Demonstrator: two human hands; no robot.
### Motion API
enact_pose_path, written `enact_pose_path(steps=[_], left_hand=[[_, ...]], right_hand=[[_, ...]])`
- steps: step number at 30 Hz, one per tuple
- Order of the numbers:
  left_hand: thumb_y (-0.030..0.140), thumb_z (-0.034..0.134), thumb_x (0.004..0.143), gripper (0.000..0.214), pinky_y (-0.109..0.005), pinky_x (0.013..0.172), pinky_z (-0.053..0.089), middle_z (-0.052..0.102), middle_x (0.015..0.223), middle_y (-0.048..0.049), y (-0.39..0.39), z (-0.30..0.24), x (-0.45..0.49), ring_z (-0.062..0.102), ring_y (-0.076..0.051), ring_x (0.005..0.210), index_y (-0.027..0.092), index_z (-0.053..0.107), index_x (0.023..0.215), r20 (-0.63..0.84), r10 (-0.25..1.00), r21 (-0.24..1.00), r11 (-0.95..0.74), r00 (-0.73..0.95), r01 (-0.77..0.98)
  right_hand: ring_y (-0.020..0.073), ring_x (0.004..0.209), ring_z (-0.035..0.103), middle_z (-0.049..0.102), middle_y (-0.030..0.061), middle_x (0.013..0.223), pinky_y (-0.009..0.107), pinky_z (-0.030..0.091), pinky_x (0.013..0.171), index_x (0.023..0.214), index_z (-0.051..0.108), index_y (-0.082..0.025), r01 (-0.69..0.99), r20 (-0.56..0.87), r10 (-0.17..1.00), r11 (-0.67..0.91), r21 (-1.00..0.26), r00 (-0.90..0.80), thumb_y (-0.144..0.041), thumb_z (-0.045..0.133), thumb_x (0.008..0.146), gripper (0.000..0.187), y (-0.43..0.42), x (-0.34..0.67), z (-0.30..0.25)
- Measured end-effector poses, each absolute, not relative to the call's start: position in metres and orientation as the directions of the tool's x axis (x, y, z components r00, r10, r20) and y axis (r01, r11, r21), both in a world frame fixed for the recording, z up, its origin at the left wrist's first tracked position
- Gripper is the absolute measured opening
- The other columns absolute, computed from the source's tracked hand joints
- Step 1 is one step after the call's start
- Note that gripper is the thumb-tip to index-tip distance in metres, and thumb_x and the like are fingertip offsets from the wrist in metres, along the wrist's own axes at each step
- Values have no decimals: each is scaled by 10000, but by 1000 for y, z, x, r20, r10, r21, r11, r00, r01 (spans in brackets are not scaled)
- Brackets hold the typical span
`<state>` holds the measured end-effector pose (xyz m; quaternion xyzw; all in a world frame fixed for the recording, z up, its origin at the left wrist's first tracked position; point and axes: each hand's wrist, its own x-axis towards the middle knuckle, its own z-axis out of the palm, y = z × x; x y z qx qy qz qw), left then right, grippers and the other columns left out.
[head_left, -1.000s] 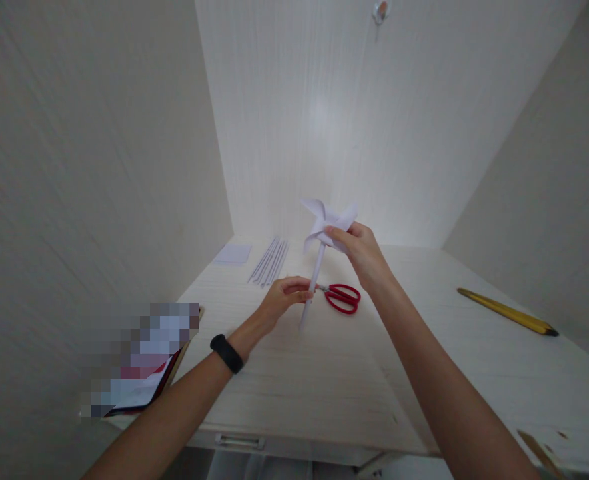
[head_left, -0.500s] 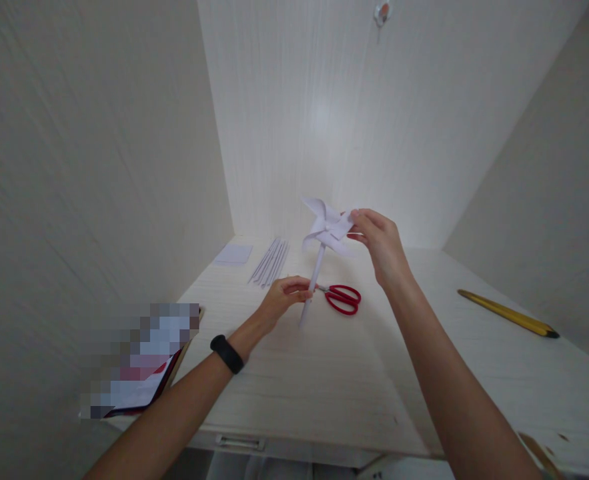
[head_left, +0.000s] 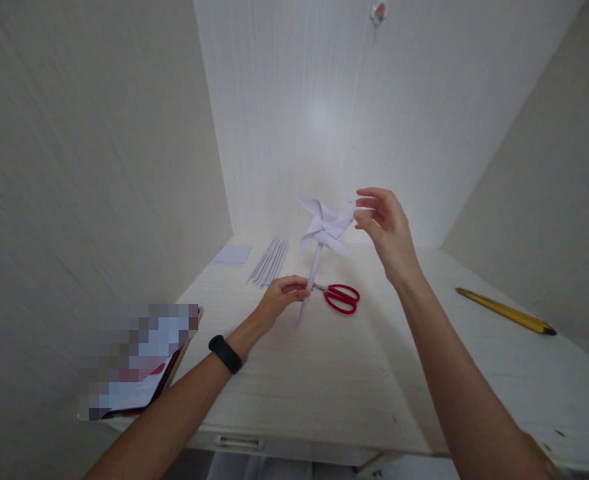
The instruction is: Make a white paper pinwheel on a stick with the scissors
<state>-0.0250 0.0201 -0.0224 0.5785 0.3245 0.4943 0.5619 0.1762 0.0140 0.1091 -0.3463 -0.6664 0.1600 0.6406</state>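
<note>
A white paper pinwheel (head_left: 323,229) with curved blades stands tilted above the desk on a rolled paper stick. My left hand (head_left: 281,298), with a black band on the wrist, pinches the stick low down between thumb and fingers. Just right of the blades is my right hand (head_left: 381,223), its fingers apart and curled, holding nothing. Its fingertips are close to the right blade's tip; whether they touch it I cannot tell. Behind the stick lie scissors (head_left: 341,299) with red handles, their blades partly hidden by my left hand and the stick.
Several thin white paper sticks (head_left: 268,262) and a stack of square paper (head_left: 232,255) lie at the back left. A yellow pencil-shaped object (head_left: 505,311) rests at the right. A blurred tablet-like item (head_left: 139,390) sits at the left edge. Walls enclose the desk (head_left: 324,393) on three sides.
My right hand has let go of the pinwheel's right blade and moved slightly right and up, fingers opening. The blades have turned a little. My left hand keeps its hold on the stick.
</note>
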Motion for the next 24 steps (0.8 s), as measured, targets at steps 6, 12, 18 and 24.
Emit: enact_pose_path(steps=[6,12,18,24], left_hand=[[258,781,620,221,-303,776,471,713,862,-59,19,-20,-24,617,-172,802,157,743,814,212,927,971,-164,311,-173],[264,773,636,218,-300,768,475,715,870,-62,18,-20,-25,619,-166,785,158,745,824,226,921,969,-181,317,-167],[270,781,620,224,-302,756,478,717,867,-63,20,-20,-24,623,-172,782,160,743,811,221,926,971,-178,307,-162],[259,778,625,209,-283,745,470,705,831,-46,20,-21,-24,606,-150,748,166,746,809,229,921,968,-181,316,-172]], right_hand=[[227,1126,550,591,51,1173,375,506,860,942,665,-272,410,737,648,735,-539,-192,-444,592,842,212,8,191,122],[227,1055,579,586,70,1168,423,500,881,855,701,-246,504,609,707,696,-511,-359,-396,570,848,199,10,194,132],[234,1155,538,535,48,1276,451,453,978,898,701,-266,492,528,731,682,-542,-433,-366,620,812,155,9,197,136],[237,1241,475,454,32,1367,481,409,1027,900,672,-270,468,529,721,693,-549,-447,-330,690,757,156,9,198,134]])
